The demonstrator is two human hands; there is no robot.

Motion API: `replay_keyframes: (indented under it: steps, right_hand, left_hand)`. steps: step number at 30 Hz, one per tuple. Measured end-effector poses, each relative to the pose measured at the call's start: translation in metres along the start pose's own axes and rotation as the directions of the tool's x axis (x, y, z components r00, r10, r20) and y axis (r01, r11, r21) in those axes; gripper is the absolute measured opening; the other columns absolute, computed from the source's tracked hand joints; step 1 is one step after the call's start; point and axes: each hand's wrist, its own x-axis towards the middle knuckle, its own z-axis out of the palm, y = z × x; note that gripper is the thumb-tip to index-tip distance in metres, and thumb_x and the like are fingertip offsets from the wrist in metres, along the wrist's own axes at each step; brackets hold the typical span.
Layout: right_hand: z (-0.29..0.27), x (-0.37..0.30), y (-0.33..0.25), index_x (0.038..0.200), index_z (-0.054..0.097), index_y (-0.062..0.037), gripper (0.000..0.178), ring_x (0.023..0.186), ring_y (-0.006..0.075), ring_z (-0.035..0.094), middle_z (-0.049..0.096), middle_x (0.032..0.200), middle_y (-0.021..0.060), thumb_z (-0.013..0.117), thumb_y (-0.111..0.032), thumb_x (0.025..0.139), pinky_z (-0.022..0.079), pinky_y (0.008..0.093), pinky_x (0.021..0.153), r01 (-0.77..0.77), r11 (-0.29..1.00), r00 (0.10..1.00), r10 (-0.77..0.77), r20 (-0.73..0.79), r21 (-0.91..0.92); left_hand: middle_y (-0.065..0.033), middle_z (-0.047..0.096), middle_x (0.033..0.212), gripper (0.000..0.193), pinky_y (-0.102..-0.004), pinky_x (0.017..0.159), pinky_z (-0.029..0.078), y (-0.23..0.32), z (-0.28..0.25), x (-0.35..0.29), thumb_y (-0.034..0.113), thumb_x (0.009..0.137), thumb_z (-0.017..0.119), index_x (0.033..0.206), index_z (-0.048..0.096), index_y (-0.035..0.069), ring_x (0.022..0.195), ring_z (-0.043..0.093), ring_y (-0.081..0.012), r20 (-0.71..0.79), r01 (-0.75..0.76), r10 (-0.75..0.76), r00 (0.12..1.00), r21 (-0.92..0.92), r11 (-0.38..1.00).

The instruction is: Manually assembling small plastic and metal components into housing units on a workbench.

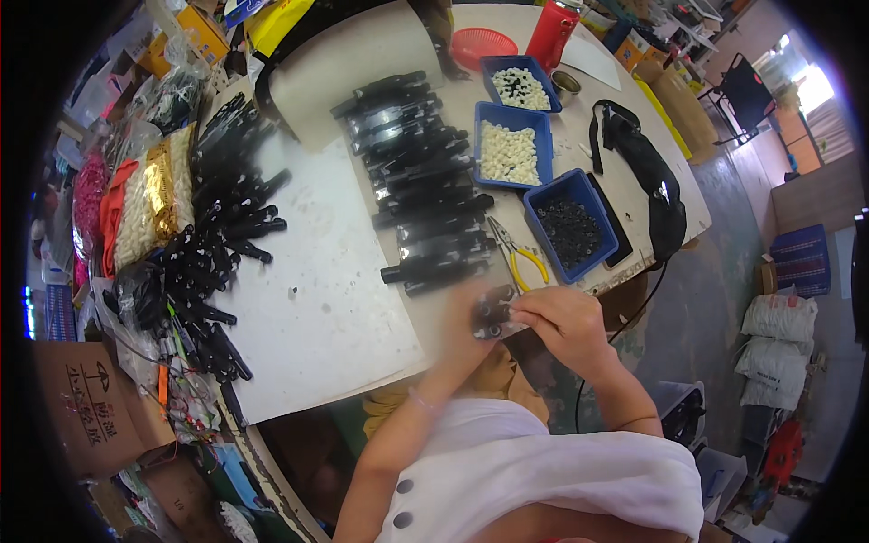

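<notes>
My left hand (462, 317), smeared by motion, is wrapped round a small bundle of black tubes (491, 312) at the table's near edge. Their round ends face up toward me. At the bundle's right side, my right hand (570, 321) is closed in a pinch; whatever its fingertips hold is too small to make out. Just beyond the hands lie pliers with yellow handles (527, 262). A long row of black tubes (434, 195), partly in clear plastic, stretches away from me. To the right, a blue tray (608, 204) holds small black parts.
Two more blue trays (549, 149) (485, 68) hold cream-coloured pieces. Behind them stand a red can (554, 32) and a red basket (484, 43). A black pouch (665, 204) lies at the right edge. Loose black tubes (204, 271) pile up left of a white board (308, 299).
</notes>
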Motion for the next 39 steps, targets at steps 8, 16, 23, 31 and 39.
replay_keyframes:
  steps: [8,16,23,31,39]
  right_hand:
    - [0.001,0.004,0.004,0.083,0.058,-0.0047,0.019,0.071,0.0214,0.058,0.057,0.078,0.0052,0.066,-0.007,0.066,0.047,0.0310,0.060,0.182,0.974,0.979,-0.166,0.118,-0.135]
    - [-0.020,0.023,-0.027,0.076,0.052,-0.0043,0.016,0.069,0.0190,0.052,0.049,0.070,0.0057,0.058,-0.011,0.063,0.042,0.0285,0.059,0.417,0.780,0.835,-0.126,0.535,-0.467]
    - [-0.015,0.051,-0.022,0.072,0.055,-0.0070,0.011,0.065,0.0238,0.056,0.054,0.066,0.0085,0.058,-0.018,0.068,0.043,0.0326,0.055,0.263,0.902,0.739,0.040,0.673,-0.342]
    - [-0.002,0.137,0.148,0.073,0.067,-0.0089,0.014,0.075,0.0315,0.060,0.063,0.075,0.0136,0.060,-0.021,0.074,0.047,0.0410,0.067,0.076,0.731,0.954,0.144,0.262,-0.678]
    - [-0.014,0.147,0.123,0.090,0.061,-0.0065,0.017,0.076,0.0318,0.061,0.063,0.080,0.0160,0.057,-0.021,0.083,0.047,0.0365,0.068,-0.104,0.964,0.984,0.135,0.117,-0.243]
  left_hand:
    - [-0.0145,0.052,0.107,0.058,-0.0350,0.086,0.044,-0.002,0.002,0.001,-0.001,0.060,0.073,0.111,0.048,0.004,0.099,0.053,-0.0290,-0.021,-0.019,0.017,1.000,-0.061,0.998]
    - [-0.0148,0.053,0.105,0.057,-0.0348,0.087,0.043,-0.003,0.000,0.000,-0.006,0.057,0.068,0.110,0.049,0.004,0.099,0.052,-0.0300,0.011,-0.022,0.023,1.000,-0.042,0.999]
    - [-0.0150,0.053,0.107,0.053,-0.0350,0.089,0.041,-0.010,-0.002,-0.010,-0.002,0.061,0.068,0.110,0.049,0.003,0.100,0.052,-0.0299,-0.021,0.067,-0.072,0.997,-0.163,0.984]
    - [-0.0149,0.051,0.113,0.063,-0.0397,0.089,0.043,-0.008,0.002,-0.004,0.013,0.059,0.080,0.114,0.049,0.007,0.105,0.050,-0.0334,0.043,0.051,-0.048,0.998,-0.076,0.996]
    - [-0.0147,0.051,0.113,0.061,-0.0373,0.091,0.042,-0.007,0.002,-0.004,0.005,0.060,0.075,0.114,0.047,0.006,0.106,0.051,-0.0313,0.032,0.044,-0.043,0.999,-0.041,0.998]
